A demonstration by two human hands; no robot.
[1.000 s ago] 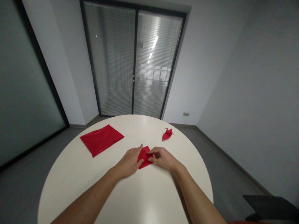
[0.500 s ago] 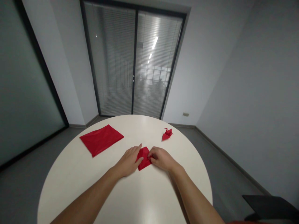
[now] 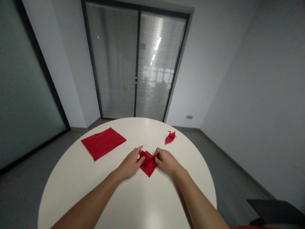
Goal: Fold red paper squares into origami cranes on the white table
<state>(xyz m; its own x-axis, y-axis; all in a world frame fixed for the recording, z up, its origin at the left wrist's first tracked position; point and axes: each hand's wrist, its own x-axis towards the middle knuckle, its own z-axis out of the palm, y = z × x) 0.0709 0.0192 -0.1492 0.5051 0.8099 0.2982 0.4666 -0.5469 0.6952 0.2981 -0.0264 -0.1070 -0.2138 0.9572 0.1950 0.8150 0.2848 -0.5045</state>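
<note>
White and round, the table (image 3: 133,206) fills the lower middle of the frame, and two bare forearms are stretched across it from the bottom edge. At the lower right corner a dark object (image 3: 276,210) is seen beside the table; what it is cannot be told.

Just below the middle of the frame, the left hand (image 3: 130,163) and the right hand (image 3: 166,160) are brought together on a red paper (image 3: 149,168). It lies on the table between them, folded to a point that is turned toward the near edge.

The left hand is laid palm down, with its forefinger (image 3: 138,149) stretched straight ahead and the other fingers kept loosely beside it. The paper's upper left corner is met by thumb and forefinger. Whether it is pinched or only pressed down cannot be told.

The right hand's fingers (image 3: 157,152) are curled close together, and the paper's upper right flap is clamped between them and the thumb. Between the two hands the paper's top is raised into creases.

Farther off, left of centre, a flat red sheet (image 3: 103,143) is laid on the table, well apart from the hands. Right of centre, a small red crane (image 3: 170,136) is stood near the far rim.

Beyond the table, a glass door (image 3: 135,63) with closed blinds is set in the far wall at the upper middle, and a socket (image 3: 190,116) is seen low on the wall to its right.
</note>
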